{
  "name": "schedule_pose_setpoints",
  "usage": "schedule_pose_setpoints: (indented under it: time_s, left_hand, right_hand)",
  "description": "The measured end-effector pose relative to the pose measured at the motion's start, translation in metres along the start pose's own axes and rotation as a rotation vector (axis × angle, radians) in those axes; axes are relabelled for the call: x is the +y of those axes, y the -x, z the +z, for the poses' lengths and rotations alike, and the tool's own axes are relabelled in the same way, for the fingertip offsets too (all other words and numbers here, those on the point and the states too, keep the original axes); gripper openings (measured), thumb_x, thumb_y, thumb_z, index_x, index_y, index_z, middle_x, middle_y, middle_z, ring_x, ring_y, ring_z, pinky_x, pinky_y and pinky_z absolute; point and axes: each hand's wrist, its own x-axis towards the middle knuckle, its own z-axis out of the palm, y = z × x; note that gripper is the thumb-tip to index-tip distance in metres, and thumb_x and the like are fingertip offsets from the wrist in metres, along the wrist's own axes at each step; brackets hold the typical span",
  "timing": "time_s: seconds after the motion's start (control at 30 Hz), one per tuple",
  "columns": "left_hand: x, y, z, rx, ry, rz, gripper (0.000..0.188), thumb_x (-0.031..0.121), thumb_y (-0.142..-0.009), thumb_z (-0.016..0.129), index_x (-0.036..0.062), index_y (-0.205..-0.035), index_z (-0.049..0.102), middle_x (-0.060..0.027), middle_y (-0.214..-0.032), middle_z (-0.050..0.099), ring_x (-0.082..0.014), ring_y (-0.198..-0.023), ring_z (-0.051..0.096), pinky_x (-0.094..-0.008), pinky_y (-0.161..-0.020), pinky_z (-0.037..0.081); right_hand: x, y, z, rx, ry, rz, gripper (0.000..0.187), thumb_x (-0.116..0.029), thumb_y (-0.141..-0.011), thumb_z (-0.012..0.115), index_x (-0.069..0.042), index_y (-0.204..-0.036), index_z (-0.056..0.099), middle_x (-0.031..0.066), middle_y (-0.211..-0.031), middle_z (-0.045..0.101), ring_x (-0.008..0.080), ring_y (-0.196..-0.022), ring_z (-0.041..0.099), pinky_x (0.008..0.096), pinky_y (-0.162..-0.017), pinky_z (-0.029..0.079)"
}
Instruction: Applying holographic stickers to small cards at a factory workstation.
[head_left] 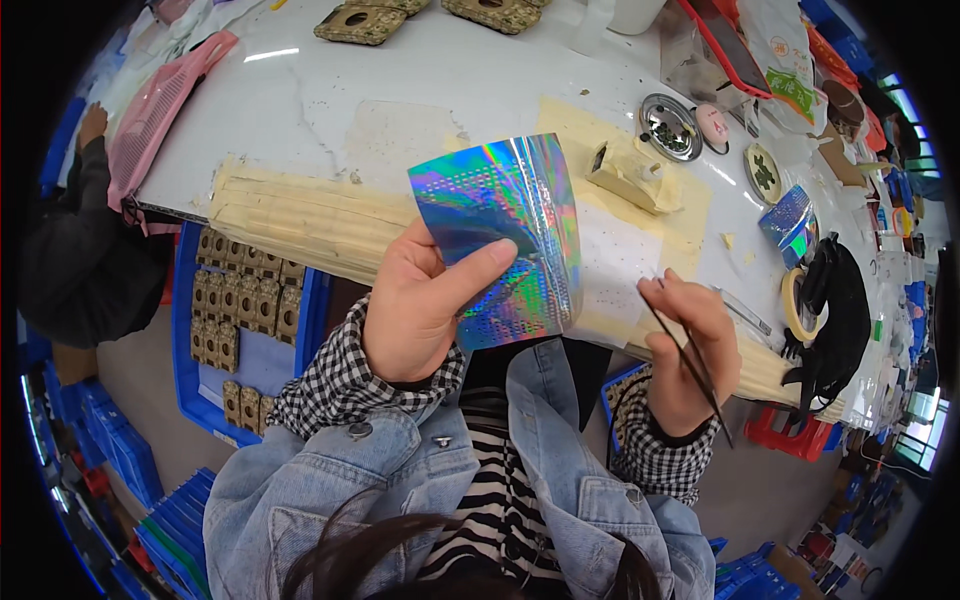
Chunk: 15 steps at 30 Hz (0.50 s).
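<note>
My left hand (pixel 415 300) grips a shiny holographic sheet (pixel 515 215) with rows of small dots, thumb on top and fingers behind it. The sheet is held up over the table's near edge, its right side curling. To the right, my right hand (pixel 700 345) is closed around slim dark tweezers (pixel 723 420), whose one end points down toward my body. Beyond the sheet, a small cream block-shaped holder (pixel 632 178) sits on yellow tape. A white dotted paper (pixel 622 262) lies on the table between my hands.
A round metal dish (pixel 672 127) holds small dark pieces. Tape roll (pixel 797 308) and black bag (pixel 848 330) lie at right. Camouflage cases (pixel 362 24) rest at the far edge; more fill a blue crate (pixel 190 375) below left. Another person (pixel 95 240) is at left.
</note>
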Motion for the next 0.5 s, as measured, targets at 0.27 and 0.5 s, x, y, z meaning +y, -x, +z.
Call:
schedule_pose_setpoints:
  time_s: [0.27, 0.5]
  left_hand:
    - [-0.007, 0.005, 0.011, -0.025, -0.027, 0.033, 0.023, -0.001, -0.088, 0.061, 0.0017, -0.111, 0.059, -0.0065, -0.106, 0.066, -0.0128, -0.096, 0.062, -0.0275, -0.086, 0.050]
    - [-0.007, 0.010, 0.014, -0.061, -0.048, 0.028, 0.029, -0.002, -0.087, 0.061, 0.0004, -0.115, 0.054, -0.0084, -0.107, 0.065, -0.0131, -0.096, 0.062, -0.0270, -0.085, 0.051]
  right_hand:
    - [-0.023, -0.005, 0.027, -0.119, 0.040, -0.199, 0.042, -0.003, -0.070, 0.078, -0.002, -0.108, 0.060, 0.0126, -0.100, 0.069, 0.0278, -0.102, 0.064, 0.0471, -0.094, 0.048]
    - [-0.021, -0.001, 0.031, -0.087, 0.053, -0.197, 0.044, 0.000, -0.072, 0.077, -0.001, -0.111, 0.059, 0.0156, -0.101, 0.068, 0.0282, -0.102, 0.065, 0.0485, -0.095, 0.047]
